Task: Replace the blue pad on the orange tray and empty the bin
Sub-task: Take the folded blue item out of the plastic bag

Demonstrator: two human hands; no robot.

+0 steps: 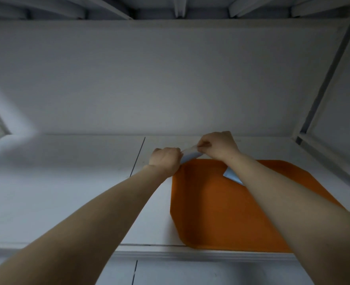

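Pad step, bin not in view. Your left hand (165, 159) and right hand (219, 147) both pinch the folded pad (190, 154) above the tray's (211, 212) far left corner (one blue corner hangs under your right forearm). Next, probably: draw it open, lay it flat inside the tray.

One orange tray (221, 212), one blue pad (231, 175), and two hands: left hand (165, 161) and right hand (219, 147).

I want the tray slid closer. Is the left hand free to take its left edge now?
Probably not yet: the left hand grips the blue pad with the right hand. The left edge of the orange tray lies bare beside it, so nothing else blocks it.
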